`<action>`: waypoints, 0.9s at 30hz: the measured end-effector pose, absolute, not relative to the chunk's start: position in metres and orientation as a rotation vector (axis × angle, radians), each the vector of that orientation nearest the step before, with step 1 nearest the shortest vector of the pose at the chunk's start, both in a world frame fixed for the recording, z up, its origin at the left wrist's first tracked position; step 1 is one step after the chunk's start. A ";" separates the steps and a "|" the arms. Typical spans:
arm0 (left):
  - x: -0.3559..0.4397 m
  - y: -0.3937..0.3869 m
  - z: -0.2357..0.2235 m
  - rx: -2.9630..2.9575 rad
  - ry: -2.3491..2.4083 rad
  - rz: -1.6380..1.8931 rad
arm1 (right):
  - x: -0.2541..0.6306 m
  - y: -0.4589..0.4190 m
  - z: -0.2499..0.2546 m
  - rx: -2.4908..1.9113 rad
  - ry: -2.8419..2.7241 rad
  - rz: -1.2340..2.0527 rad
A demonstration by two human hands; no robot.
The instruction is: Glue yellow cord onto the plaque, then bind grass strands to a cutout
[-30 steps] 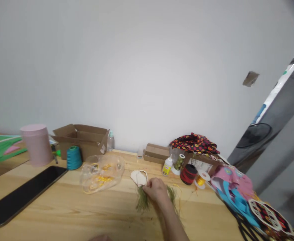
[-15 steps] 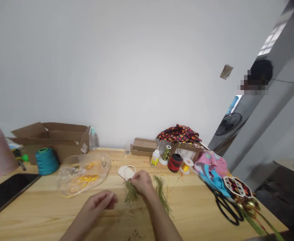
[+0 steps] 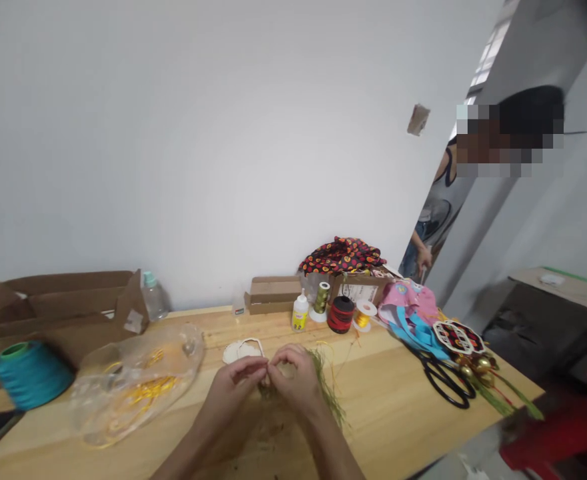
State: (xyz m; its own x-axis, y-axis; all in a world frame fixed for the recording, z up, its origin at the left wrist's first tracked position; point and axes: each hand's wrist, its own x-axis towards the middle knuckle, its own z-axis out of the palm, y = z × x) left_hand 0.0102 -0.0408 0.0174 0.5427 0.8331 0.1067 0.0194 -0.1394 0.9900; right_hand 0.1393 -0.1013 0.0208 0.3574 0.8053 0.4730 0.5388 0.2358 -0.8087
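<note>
My left hand [image 3: 236,387] and my right hand [image 3: 296,380] meet above the middle of the table, thumbs and fingers pinched together. A little of a green thread tassel [image 3: 265,392] shows beneath the fingertips, its upper end in my right hand. My left fingers are closed against the same spot, but what they grip is hidden. Just behind the hands lies a flat cream-white piece [image 3: 231,352] with a pale, cord-like rim. Another bundle of green threads [image 3: 331,390] is spread on the wood beside my right wrist.
A glue bottle [image 3: 300,313], red-and-black spool [image 3: 340,315] and yellow spool [image 3: 364,315] stand behind. To the left are a clear bag [image 3: 138,383], teal thread cone [image 3: 32,375] and cardboard box [image 3: 93,327]. Black-handled scissors [image 3: 446,383] lie right. A person [image 3: 436,193] stands beyond the wall edge.
My left hand has come in from the lower edge to meet my right hand at the tassel, which the hands now mostly cover. The view has swung right, bringing a person into sight.
</note>
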 end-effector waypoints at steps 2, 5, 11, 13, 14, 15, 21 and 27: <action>0.009 -0.044 0.012 1.516 0.756 0.819 | 0.137 -0.104 0.016 -1.419 -1.256 0.309; 0.007 -0.048 0.008 1.442 0.744 0.816 | 0.135 -0.107 0.012 -1.389 -1.202 0.387; 0.006 -0.050 0.006 1.286 0.697 0.832 | 0.133 -0.109 0.013 -1.315 -1.230 0.528; 0.006 -0.051 0.004 1.293 0.702 0.845 | 0.132 -0.109 0.012 -1.314 -1.237 0.528; 0.006 -0.051 0.004 1.310 0.713 0.855 | 0.132 -0.108 0.012 -1.315 -1.236 0.525; 0.006 -0.052 0.005 1.329 0.733 0.867 | 0.132 -0.108 0.011 -1.313 -1.230 0.523; 0.007 -0.057 0.010 1.380 0.824 0.898 | 0.130 -0.110 0.011 -1.258 -1.143 0.613; 0.008 -0.055 0.006 1.281 0.761 0.820 | 0.128 -0.108 0.001 -1.147 -0.942 0.892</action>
